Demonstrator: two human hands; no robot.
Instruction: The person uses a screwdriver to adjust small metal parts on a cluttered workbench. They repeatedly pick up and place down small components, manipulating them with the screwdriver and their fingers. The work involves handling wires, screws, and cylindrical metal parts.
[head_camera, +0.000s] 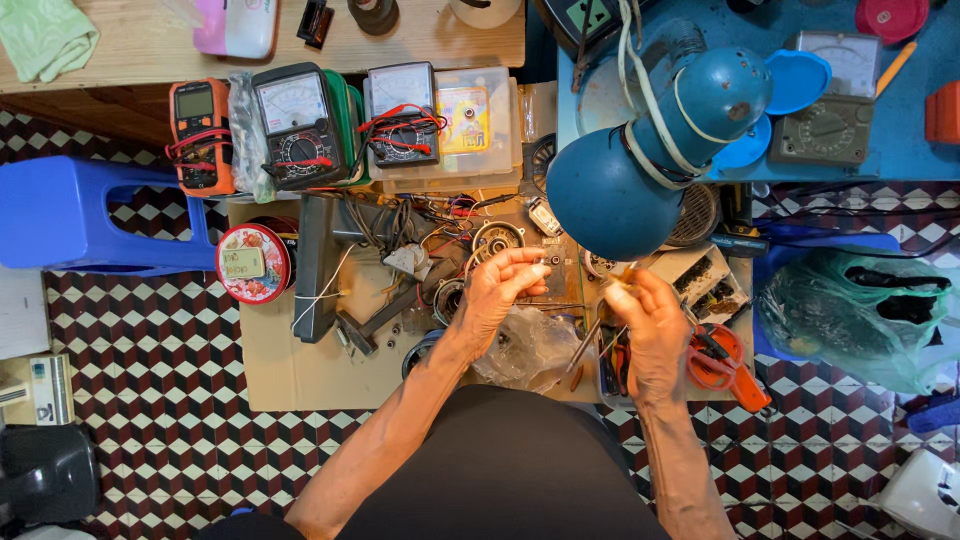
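The left hand (497, 290) pinches a small dark part (547, 260) between thumb and fingertips, above the cardboard sheet (290, 370). The right hand (650, 325), at 3 o'clock from the left, is curled closed around a thin, unidentifiable item. A blue lamp (620, 170) hangs at 12 o'clock; orange-handled scissors (725, 365) lie beside the right wrist.

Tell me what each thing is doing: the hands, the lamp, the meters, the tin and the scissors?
Left hand: raised, fingers pinching a tiny part too small to tell.
Right hand: raised, fingers closed on something small.
Blue lamp: head tilted down over the work.
Meters: lying flat, leads wrapped around them.
Round red tin: lid on.
Orange scissors: lying flat beside the right hand.
Green bag: on the floor, mouth open.
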